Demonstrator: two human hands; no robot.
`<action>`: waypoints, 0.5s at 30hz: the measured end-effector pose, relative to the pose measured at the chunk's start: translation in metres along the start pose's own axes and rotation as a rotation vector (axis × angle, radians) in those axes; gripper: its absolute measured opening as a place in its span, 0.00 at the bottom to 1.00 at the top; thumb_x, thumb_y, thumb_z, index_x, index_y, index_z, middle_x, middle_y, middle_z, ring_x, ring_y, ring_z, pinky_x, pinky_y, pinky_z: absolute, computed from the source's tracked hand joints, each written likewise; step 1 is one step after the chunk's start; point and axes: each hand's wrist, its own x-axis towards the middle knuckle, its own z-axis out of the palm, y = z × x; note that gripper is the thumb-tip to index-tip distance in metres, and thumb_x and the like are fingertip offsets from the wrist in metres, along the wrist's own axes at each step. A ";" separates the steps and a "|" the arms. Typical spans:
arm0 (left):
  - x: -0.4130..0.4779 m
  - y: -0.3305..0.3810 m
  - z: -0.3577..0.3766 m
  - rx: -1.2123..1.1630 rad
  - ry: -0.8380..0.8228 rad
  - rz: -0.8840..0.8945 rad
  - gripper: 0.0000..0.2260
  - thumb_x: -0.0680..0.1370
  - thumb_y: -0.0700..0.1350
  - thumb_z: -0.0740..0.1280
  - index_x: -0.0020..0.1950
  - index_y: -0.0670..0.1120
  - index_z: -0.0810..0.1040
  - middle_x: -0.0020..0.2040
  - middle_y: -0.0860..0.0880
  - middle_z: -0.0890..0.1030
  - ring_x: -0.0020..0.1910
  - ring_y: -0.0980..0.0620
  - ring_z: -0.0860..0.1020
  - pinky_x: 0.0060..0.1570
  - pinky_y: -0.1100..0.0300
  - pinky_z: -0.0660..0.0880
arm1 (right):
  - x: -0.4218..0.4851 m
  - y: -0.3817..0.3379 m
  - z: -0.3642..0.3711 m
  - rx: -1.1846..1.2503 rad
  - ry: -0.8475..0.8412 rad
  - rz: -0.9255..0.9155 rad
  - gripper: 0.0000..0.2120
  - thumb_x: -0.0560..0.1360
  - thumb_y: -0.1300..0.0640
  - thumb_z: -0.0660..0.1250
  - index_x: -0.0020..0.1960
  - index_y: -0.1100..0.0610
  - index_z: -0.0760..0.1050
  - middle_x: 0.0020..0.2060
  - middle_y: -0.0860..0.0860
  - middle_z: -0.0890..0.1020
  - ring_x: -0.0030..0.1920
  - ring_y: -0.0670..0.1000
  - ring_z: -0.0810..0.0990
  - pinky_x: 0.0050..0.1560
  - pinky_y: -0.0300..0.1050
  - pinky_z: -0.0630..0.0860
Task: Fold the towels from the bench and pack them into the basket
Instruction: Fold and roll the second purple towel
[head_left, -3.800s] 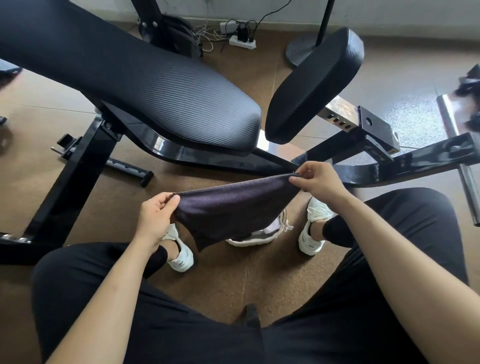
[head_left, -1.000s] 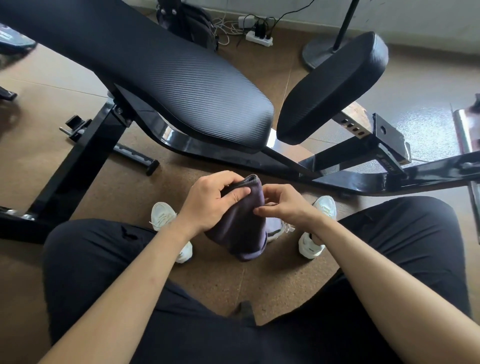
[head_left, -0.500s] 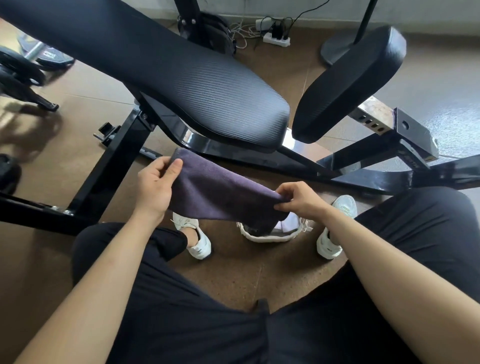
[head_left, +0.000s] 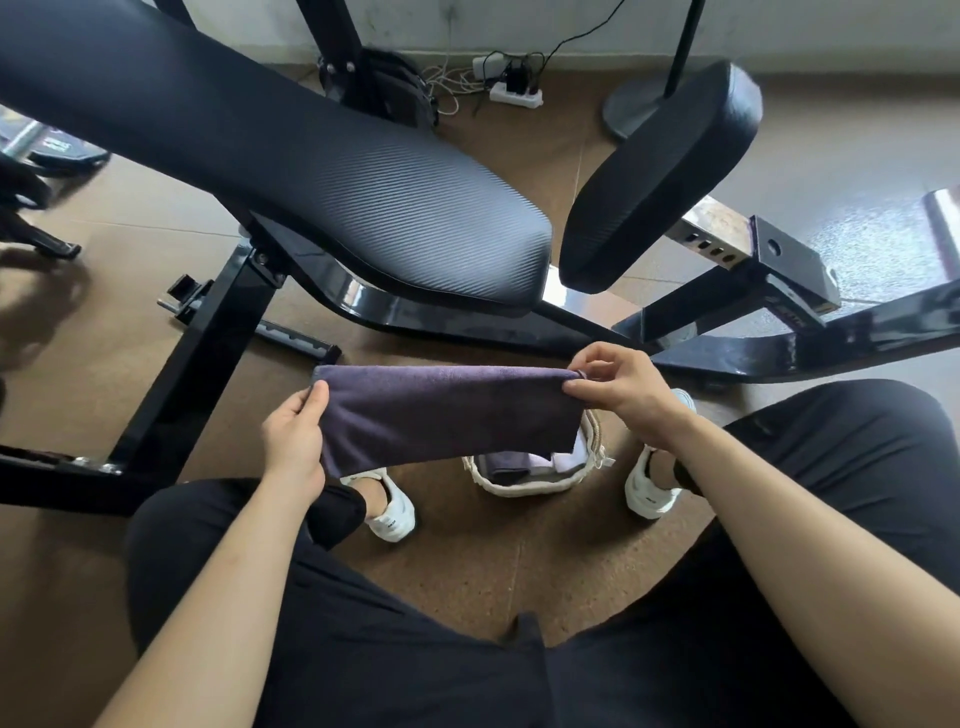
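The left hand (head_left: 293, 441) and right hand (head_left: 618, 395) are each pinching one end of the purple towel (head_left: 447, 410), holding it up over the basket (head_left: 524, 487) on the floor. It is looking soft, light and floppy.

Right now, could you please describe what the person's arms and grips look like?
The left arm and right arm are bare, with no sleeve in view. The left grip and right grip wear no gloves, and I see no watch, band or ring on either.
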 end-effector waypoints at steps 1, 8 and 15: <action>0.002 -0.002 0.000 -0.014 -0.003 -0.014 0.08 0.81 0.51 0.69 0.53 0.49 0.84 0.57 0.46 0.86 0.59 0.47 0.83 0.55 0.50 0.80 | -0.001 -0.003 -0.001 0.055 0.007 0.002 0.07 0.75 0.67 0.73 0.51 0.67 0.77 0.45 0.63 0.84 0.44 0.53 0.86 0.42 0.41 0.83; -0.001 -0.002 0.008 -0.066 -0.024 -0.038 0.07 0.83 0.49 0.68 0.55 0.47 0.82 0.57 0.47 0.85 0.55 0.51 0.83 0.46 0.59 0.79 | 0.002 -0.010 -0.002 0.218 0.069 0.004 0.08 0.76 0.69 0.71 0.51 0.63 0.73 0.44 0.63 0.79 0.42 0.53 0.84 0.41 0.42 0.83; -0.002 -0.001 0.005 -0.029 -0.051 -0.030 0.09 0.81 0.52 0.69 0.55 0.49 0.84 0.58 0.48 0.86 0.59 0.49 0.83 0.54 0.52 0.80 | 0.004 -0.011 -0.008 -0.001 0.029 0.029 0.12 0.76 0.70 0.71 0.58 0.62 0.82 0.49 0.59 0.86 0.48 0.51 0.86 0.48 0.40 0.84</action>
